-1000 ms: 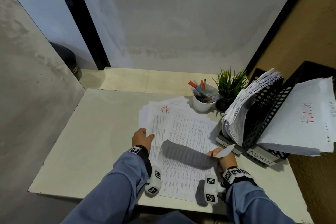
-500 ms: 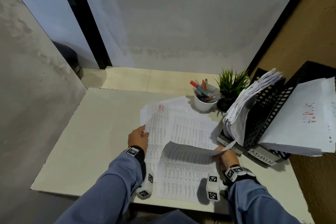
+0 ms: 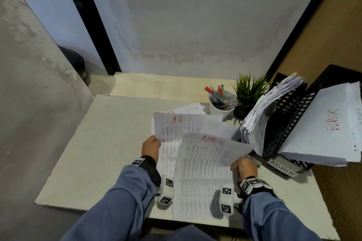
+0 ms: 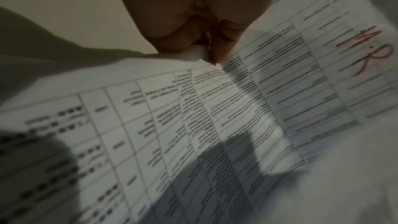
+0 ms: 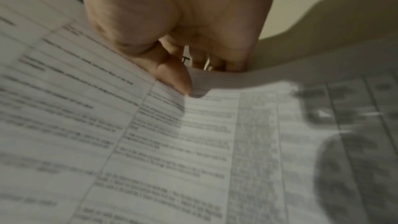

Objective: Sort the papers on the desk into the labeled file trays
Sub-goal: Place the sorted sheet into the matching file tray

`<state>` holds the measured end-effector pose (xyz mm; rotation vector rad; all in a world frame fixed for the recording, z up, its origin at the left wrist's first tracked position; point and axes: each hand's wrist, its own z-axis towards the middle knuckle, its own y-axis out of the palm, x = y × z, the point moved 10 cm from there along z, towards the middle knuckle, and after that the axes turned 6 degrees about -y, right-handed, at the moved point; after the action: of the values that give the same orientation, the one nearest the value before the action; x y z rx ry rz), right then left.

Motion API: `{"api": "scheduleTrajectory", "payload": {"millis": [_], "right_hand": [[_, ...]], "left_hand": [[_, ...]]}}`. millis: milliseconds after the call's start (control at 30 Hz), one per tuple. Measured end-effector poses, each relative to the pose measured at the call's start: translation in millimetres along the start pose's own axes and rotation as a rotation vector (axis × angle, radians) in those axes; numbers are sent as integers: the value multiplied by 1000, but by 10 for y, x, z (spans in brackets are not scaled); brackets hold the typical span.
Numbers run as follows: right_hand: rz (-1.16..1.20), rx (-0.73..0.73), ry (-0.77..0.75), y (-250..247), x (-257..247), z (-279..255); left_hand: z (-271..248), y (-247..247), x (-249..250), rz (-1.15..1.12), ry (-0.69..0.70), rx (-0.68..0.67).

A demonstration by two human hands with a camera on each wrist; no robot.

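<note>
My left hand (image 3: 150, 147) pinches the left edge of a printed sheet marked "H.R" in red (image 3: 177, 127), lifted off the pile; the pinch (image 4: 206, 52) and the sheet marked "H.R" (image 4: 269, 91) show in the left wrist view. My right hand (image 3: 243, 167) pinches the right edge of a sheet marked "ADMIN" (image 3: 207, 154), raised and curved above the pile; its thumb (image 5: 172, 77) lies on the ADMIN sheet (image 5: 150, 142). More papers (image 3: 197, 199) lie flat on the desk (image 3: 109, 143). Black file trays (image 3: 288, 123) stand at the right, one labelled "ADMIN" (image 3: 282, 168).
A white cup of pens (image 3: 221, 103) and a small potted plant (image 3: 247, 94) stand behind the papers, beside the trays. Both trays hold thick paper stacks (image 3: 268, 107). Walls close in at left and back. The desk's front edge (image 3: 94, 207) runs just under my forearms.
My left hand has lifted the H.R sheet off the pile. My right hand has raised its sheet higher, turning the ADMIN heading into view.
</note>
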<state>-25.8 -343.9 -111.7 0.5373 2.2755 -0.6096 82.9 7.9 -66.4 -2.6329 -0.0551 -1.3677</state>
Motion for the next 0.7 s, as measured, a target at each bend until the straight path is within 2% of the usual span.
{"api": "scheduleTrajectory", "payload": {"millis": [33, 100, 200, 267, 300, 367, 467, 533, 700], "right_hand": [[88, 9, 44, 1, 10, -45], [29, -10, 9, 28, 5, -56], [-200, -13, -126, 80, -156, -71], [-146, -24, -104, 125, -222, -110], [-22, -31, -38, 159, -158, -102], [-62, -30, -28, 165, -121, -84], [-65, -87, -41, 207, -178, -147], [-196, -84, -127, 191, -266, -237], [-38, -39, -181, 193, -245, -184]], "left_hand": [[-8, 12, 9, -13, 3, -10], [-32, 28, 23, -15, -9, -26], [-84, 65, 49, 2, -29, -59], [-109, 89, 45, 24, -35, -54], [-118, 96, 33, 44, -37, -40], [-132, 114, -4, 68, -44, -18], [-161, 187, 30, 95, 35, -18], [-165, 253, 40, 126, 66, -25], [-260, 439, 9, 64, -124, -155]]}}
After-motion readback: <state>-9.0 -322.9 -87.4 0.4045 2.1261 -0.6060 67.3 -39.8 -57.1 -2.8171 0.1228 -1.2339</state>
